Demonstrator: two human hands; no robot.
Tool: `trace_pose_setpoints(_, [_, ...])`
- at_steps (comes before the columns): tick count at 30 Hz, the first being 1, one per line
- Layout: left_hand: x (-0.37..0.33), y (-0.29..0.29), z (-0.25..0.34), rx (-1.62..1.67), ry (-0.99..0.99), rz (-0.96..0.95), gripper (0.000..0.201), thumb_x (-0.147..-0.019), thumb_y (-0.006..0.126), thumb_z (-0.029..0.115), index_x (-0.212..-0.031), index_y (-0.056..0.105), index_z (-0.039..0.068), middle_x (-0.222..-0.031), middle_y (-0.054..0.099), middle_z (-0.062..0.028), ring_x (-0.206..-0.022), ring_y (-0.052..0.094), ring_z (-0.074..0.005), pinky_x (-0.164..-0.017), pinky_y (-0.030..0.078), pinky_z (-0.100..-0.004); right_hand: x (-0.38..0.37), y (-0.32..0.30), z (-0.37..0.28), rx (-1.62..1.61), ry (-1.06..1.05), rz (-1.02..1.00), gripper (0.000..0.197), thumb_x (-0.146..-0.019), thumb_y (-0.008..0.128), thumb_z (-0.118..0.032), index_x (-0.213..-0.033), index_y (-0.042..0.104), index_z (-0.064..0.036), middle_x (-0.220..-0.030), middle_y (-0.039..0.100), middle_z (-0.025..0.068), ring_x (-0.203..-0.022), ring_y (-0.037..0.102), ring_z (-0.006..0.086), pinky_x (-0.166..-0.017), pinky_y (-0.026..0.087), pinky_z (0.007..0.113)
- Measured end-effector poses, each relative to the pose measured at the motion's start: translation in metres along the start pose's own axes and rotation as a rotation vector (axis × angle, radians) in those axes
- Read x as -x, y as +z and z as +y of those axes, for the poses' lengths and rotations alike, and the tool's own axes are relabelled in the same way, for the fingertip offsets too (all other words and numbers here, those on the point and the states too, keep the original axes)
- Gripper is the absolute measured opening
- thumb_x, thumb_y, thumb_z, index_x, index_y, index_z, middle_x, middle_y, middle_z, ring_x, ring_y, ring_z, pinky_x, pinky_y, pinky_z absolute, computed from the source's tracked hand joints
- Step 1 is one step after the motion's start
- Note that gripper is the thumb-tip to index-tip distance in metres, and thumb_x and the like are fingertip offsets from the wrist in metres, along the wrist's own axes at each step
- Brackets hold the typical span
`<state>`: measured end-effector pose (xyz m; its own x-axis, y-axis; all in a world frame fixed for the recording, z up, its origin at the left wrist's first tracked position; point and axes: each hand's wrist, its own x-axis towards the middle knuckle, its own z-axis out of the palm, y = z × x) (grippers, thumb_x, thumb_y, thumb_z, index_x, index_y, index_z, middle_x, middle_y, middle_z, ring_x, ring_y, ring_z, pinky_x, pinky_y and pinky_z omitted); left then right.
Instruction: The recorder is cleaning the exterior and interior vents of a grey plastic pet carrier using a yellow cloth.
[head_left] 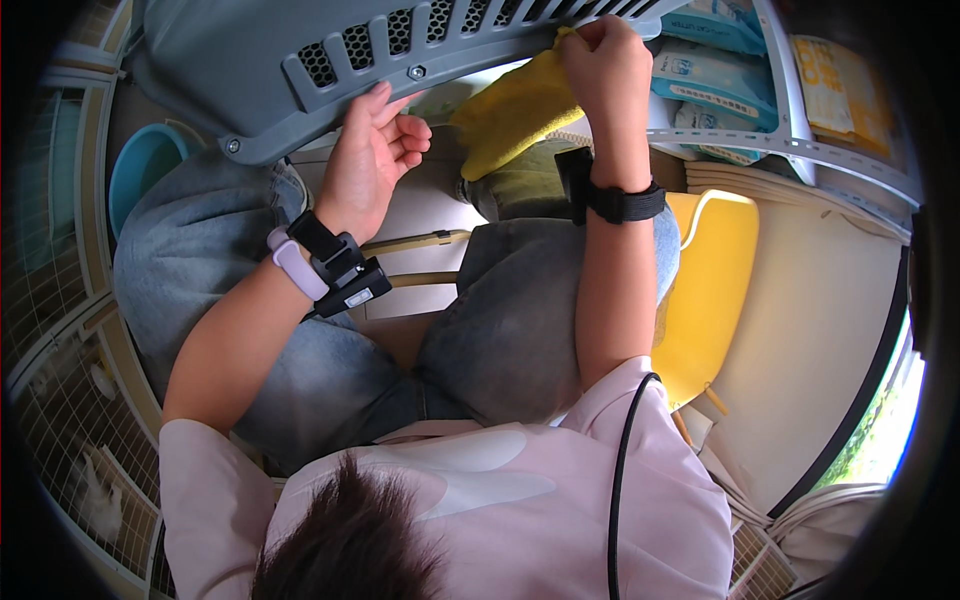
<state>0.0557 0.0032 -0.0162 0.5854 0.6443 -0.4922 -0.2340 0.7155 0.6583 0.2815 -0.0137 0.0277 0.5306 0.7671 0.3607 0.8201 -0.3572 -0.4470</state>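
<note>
A grey plastic pet carrier (270, 55), with slots over a mesh of holes and bolts along its lower edge, is tilted above my knees. My right hand (608, 75) is closed on one end of a yellow cloth (520, 105) at the carrier's lower right edge. The rest of the cloth hangs down to the left of that hand. Just under the carrier's edge, my left hand (375, 150) has its palm turned up and its fingers loosely bent and apart. Its fingertips are at the carrier's rim; whether they bear any weight I cannot tell.
A yellow chair (715, 290) stands to my right. Blue-and-white packages (715, 75) fill a white shelf (800, 150) at the far right. On the left are a teal bucket (150, 165) and wire-grid cages (60, 370), with a pale animal (98, 495) behind the lower grid.
</note>
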Motion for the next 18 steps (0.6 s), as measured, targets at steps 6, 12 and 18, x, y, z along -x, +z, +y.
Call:
trace_pose_setpoints(6, [0.001, 0.002, 0.000, -0.003, 0.002, 0.008, 0.071, -0.083, 0.045, 0.054, -0.128, 0.044, -0.002, -0.080, 0.053, -0.0016, -0.076, 0.046, -0.0106, -0.073, 0.036, -0.0243, 0.004, 0.001, -0.014, -0.025, -0.020, 0.002, 0.012, -0.069, 0.059, -0.009, -0.073, 0.055, 0.0014, -0.065, 0.059, 0.0221, -0.065, 0.059, 0.0389, -0.059, 0.048, 0.042])
trace_pose_setpoints(12, [0.001, 0.003, 0.000, -0.004, 0.001, 0.018, 0.071, -0.083, 0.044, 0.053, -0.127, 0.044, -0.001, -0.079, 0.053, -0.0017, -0.076, 0.046, -0.0109, -0.073, 0.036, -0.0244, 0.010, 0.000, -0.025, -0.038, -0.076, 0.010, 0.011, -0.070, 0.059, -0.008, -0.070, 0.053, 0.0013, -0.063, 0.057, 0.0223, -0.063, 0.058, 0.0397, -0.057, 0.047, 0.042])
trace_pose_setpoints(18, [0.001, 0.002, 0.000, -0.002, 0.008, 0.027, 0.068, -0.083, 0.044, 0.053, -0.125, 0.046, -0.001, -0.079, 0.053, -0.0018, -0.076, 0.046, -0.0110, -0.073, 0.036, -0.0247, 0.021, 0.006, -0.039, -0.119, -0.143, -0.012, 0.011, -0.069, 0.059, -0.007, -0.069, 0.053, 0.0018, -0.061, 0.056, 0.0225, -0.060, 0.058, 0.0395, -0.054, 0.047, 0.042])
